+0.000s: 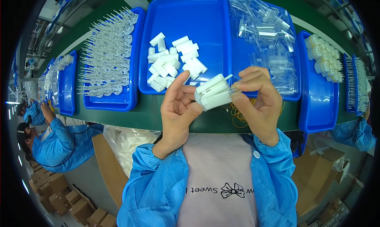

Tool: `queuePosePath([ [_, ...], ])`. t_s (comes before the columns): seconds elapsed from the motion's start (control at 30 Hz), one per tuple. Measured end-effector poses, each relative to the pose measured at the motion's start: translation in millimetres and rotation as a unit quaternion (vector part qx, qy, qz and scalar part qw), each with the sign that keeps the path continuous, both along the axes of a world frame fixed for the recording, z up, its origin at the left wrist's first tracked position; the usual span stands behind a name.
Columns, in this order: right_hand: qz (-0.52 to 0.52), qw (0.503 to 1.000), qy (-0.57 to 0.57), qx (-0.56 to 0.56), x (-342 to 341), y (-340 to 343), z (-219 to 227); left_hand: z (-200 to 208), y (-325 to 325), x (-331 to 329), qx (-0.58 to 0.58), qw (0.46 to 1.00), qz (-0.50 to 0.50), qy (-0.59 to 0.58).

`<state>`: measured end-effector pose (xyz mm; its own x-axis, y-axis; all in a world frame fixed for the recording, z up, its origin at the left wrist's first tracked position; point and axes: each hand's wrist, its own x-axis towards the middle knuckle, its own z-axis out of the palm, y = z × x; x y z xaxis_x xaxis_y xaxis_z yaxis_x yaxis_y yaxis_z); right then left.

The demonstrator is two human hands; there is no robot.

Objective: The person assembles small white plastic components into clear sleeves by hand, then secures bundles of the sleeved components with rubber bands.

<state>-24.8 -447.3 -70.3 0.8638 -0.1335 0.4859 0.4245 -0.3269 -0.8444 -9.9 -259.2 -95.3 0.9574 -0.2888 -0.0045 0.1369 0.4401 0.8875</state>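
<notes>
Pinching blocky, slotted white piece [217,100] in left fingers [194,109], clear part [232,91] in right fingers [242,103]

Dark lettering [204,190] runs across the person's pale shirt [217,163], upside down from this view, flanking a line-drawn bow [232,190]; the blue jacket [158,187] partly covers its ends.

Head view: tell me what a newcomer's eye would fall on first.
Probably the white pieces held between the left hand and the right hand, near the picture's centre. Just beyond, loose white blocks lie in a large blue tray. Left of that tray, white stemmed parts bristle.
</notes>
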Motion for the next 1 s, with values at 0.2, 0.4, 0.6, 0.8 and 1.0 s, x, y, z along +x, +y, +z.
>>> queuePosePath([
  [0.2, 0.019, 1.000, 0.014, 0.003, -1.6, 2.6, 2.4, 4.3, -1.1, -0.2, -0.014, 1.000, -0.008, -0.004],
  [0.4, 0.023, 0.998, 0.034, 0.045, -0.2, 7.0, 2.7, 5.5, 0.5, 0.3, -0.012, 1.000, -0.011, -0.010],
  [0.6, 0.083, 0.996, 0.040, 0.000, 5.8, -17.7, 38.8, 15.9, 7.9, 7.2, -0.058, 0.993, -0.065, 0.077],
  [0.8, 0.193, 0.929, 0.027, -0.314, 28.2, -20.7, 75.6, 15.9, 15.7, 8.4, -0.062, 0.990, -0.093, 0.088],
  [1.0, 0.280, 0.880, 0.029, -0.383, 37.3, -6.9, 80.6, 19.0, 23.3, 3.5, -0.075, 0.987, -0.109, 0.090],
])
